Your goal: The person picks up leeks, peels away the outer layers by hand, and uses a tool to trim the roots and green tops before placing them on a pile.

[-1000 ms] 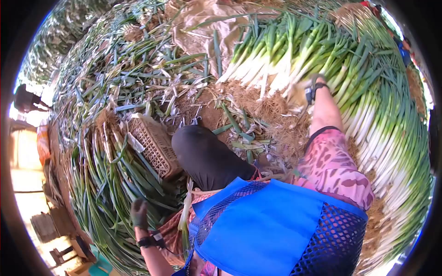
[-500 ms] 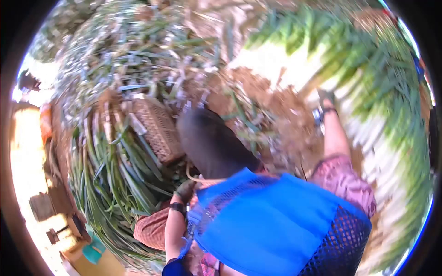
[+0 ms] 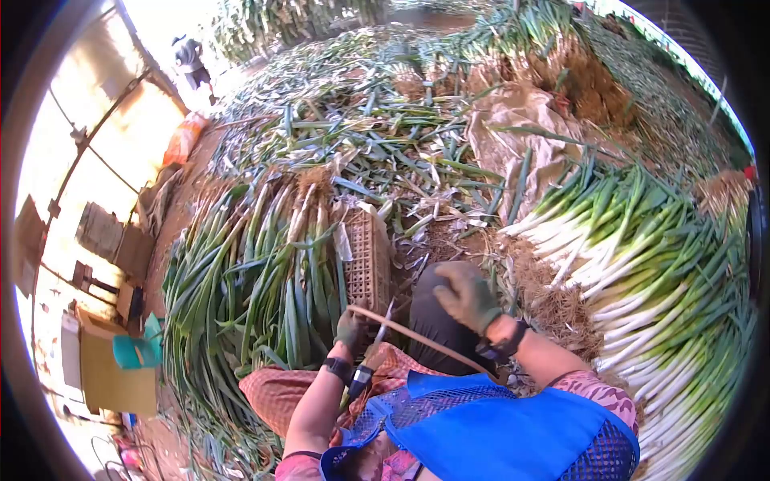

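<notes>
My left hand (image 3: 349,330), in a dark glove, is closed beside the plastic crate. It is at the end of a thin tan hose (image 3: 425,339) that runs across my lap; I cannot make out the grip fully. Close to this hand lies a slim tool (image 3: 362,378) with a dark and yellow handle and a pale pointed tip. My gloved right hand (image 3: 469,297) hovers over my knee, fingers apart, with nothing in it. Untrimmed green onions (image 3: 273,280) lie to the left. Cleaned green onions (image 3: 642,297), white ends inward, spread in a row at the right.
A brown lattice crate (image 3: 365,260) stands beyond my left hand. Loose leaves (image 3: 385,144) cover the ground ahead. A beige sack (image 3: 521,132) lies farther back. Cardboard (image 3: 120,385) and a teal container (image 3: 138,351) are at the left. A person (image 3: 191,60) is far off.
My right hand has moved from the white onion ends at the right back over my knee. The view has tilted up, showing more ground ahead. The hose now stretches straight across my lap.
</notes>
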A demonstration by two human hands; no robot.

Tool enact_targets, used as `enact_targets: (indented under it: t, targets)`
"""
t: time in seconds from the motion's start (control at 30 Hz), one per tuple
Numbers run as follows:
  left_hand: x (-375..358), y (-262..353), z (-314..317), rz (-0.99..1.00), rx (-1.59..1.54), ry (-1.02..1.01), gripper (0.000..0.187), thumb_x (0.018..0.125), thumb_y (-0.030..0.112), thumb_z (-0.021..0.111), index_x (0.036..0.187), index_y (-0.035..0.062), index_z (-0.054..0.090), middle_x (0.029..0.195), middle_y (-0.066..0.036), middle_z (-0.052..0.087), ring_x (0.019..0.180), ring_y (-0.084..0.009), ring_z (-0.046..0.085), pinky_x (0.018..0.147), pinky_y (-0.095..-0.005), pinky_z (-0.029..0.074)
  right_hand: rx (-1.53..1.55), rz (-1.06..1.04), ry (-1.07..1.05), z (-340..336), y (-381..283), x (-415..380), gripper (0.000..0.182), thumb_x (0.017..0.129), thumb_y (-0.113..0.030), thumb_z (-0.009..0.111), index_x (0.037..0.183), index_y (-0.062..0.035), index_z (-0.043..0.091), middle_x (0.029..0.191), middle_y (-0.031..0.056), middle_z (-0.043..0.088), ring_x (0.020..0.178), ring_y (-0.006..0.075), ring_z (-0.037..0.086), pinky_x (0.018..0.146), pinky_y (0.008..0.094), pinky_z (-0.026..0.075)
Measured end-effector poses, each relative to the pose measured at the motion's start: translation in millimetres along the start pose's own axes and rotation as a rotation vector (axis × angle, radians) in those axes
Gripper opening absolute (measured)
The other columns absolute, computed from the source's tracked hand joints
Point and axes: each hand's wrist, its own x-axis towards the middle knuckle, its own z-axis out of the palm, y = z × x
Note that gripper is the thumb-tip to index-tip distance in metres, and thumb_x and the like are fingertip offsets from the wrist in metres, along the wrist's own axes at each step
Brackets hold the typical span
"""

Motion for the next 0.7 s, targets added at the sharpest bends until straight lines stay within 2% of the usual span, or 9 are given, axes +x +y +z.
enact_targets:
  t: [0.07, 0.1, 0.23, 0.4, 0.47, 0.57, 0.6, 0.67, 0.7]
  targets:
    - [-22.5, 39.3, 32.3, -0.009, -0.132, 0.263, 0.057, 0.094, 0.060, 0.050, 0.111, 0.0077, 0.063, 0.097, -0.007, 0.067, 0.085, -0.0220, 0.067, 0.069, -0.0374, 0.053, 0.103, 0.007, -0.045, 22.8, -13.8, 12.2, 0.032, 0.084, -0.020, 0.067, 0.111, -0.0045, 0.062, 0.107, 0.0135, 0.066, 0.099, 0.0314, 0.062, 0.088, 0.0393, 0.049]
    - [-2.5, 35.4, 17.4, 0.224, 0.324, 0.347, 0.060, 0.095, 0.061, 0.044, 0.105, 0.0061, 0.066, 0.089, -0.021, 0.070, 0.085, -0.0328, 0.070, 0.070, -0.0453, 0.055, 0.171, 0.093, -0.077, 27.8, -23.0, 17.3, 0.033, 0.085, -0.021, 0.068, 0.112, -0.0030, 0.061, 0.106, 0.0112, 0.067, 0.095, 0.0277, 0.064, 0.086, 0.0373, 0.050]
    - [-31.9, 97.4, 15.5, 0.060, 1.242, 0.440, 0.066, 0.098, 0.057, 0.033, 0.091, 0.0042, 0.073, 0.099, -0.022, 0.069, 0.097, -0.0395, 0.067, 0.080, -0.0503, 0.052, 1.068, 0.618, -0.334, 65.2, -22.6, 13.2, 0.032, 0.088, -0.020, 0.067, 0.114, -0.0004, 0.060, 0.103, 0.0067, 0.066, 0.091, 0.0173, 0.064, 0.080, 0.0310, 0.052]
    - [-51.0, 119.5, -23.0, 0.064, 1.364, 0.604, 0.055, 0.097, 0.055, 0.040, 0.115, 0.0085, 0.064, 0.094, -0.017, 0.071, 0.091, -0.0374, 0.068, 0.079, -0.0507, 0.050, 1.382, 1.053, -0.785, 119.1, 0.1, -25.8, 0.026, 0.091, -0.018, 0.064, 0.110, -0.0008, 0.059, 0.095, 0.0087, 0.066, 0.083, 0.0186, 0.067, 0.074, 0.0313, 0.058]
    - [-63.9, 112.4, -27.8, 0.355, 1.173, 0.385, 0.048, 0.095, 0.051, 0.049, 0.114, 0.0094, 0.064, 0.091, -0.016, 0.071, 0.088, -0.0347, 0.069, 0.076, -0.0484, 0.052, 1.423, 1.072, -0.942, 152.7, 18.4, -40.7, 0.043, 0.091, -0.040, 0.066, 0.112, -0.0040, 0.057, 0.093, 0.0078, 0.062, 0.081, 0.0208, 0.064, 0.072, 0.0361, 0.058]
    - [-123.3, 128.6, 18.9, 0.717, 1.164, 0.190, 0.038, 0.088, 0.040, 0.065, 0.113, 0.0114, 0.063, 0.090, -0.013, 0.070, 0.083, -0.0292, 0.069, 0.069, -0.0430, 0.054, 1.415, 1.480, -0.928, 143.0, -6.4, -19.8, 0.056, 0.088, -0.049, 0.066, 0.115, -0.0025, 0.052, 0.098, 0.0129, 0.062, 0.087, 0.0275, 0.065, 0.075, 0.0410, 0.059]
    - [-142.7, 136.4, 34.8, 0.889, 1.196, 0.140, 0.037, 0.087, 0.038, 0.067, 0.113, 0.0118, 0.063, 0.090, -0.012, 0.070, 0.082, -0.0294, 0.069, 0.067, -0.0424, 0.054, 1.658, 1.269, -1.024, 133.4, -13.7, -8.7, 0.073, 0.084, -0.056, 0.068, 0.125, -0.0002, 0.045, 0.104, 0.0163, 0.061, 0.096, 0.0322, 0.063, 0.083, 0.0449, 0.056]
    - [-170.6, 145.4, 58.6, 1.090, 1.282, 0.085, 0.039, 0.085, 0.037, 0.069, 0.114, 0.0132, 0.062, 0.091, -0.012, 0.070, 0.079, -0.0296, 0.069, 0.064, -0.0413, 0.054, 1.429, 0.673, -0.844, 121.0, -29.9, 12.0, 0.068, 0.081, -0.048, 0.072, 0.124, -0.0013, 0.046, 0.103, 0.0158, 0.061, 0.095, 0.0286, 0.062, 0.084, 0.0417, 0.055]
    - [-179.6, 144.8, 65.7, 1.114, 1.342, 0.080, 0.040, 0.084, 0.038, 0.069, 0.115, 0.0141, 0.061, 0.091, -0.011, 0.069, 0.078, -0.0297, 0.069, 0.064, -0.0409, 0.054, 1.457, 0.675, -0.770, 119.5, -28.1, 21.9, 0.058, 0.083, -0.038, 0.072, 0.122, -0.0034, 0.048, 0.101, 0.0147, 0.062, 0.091, 0.0254, 0.063, 0.080, 0.0393, 0.055]
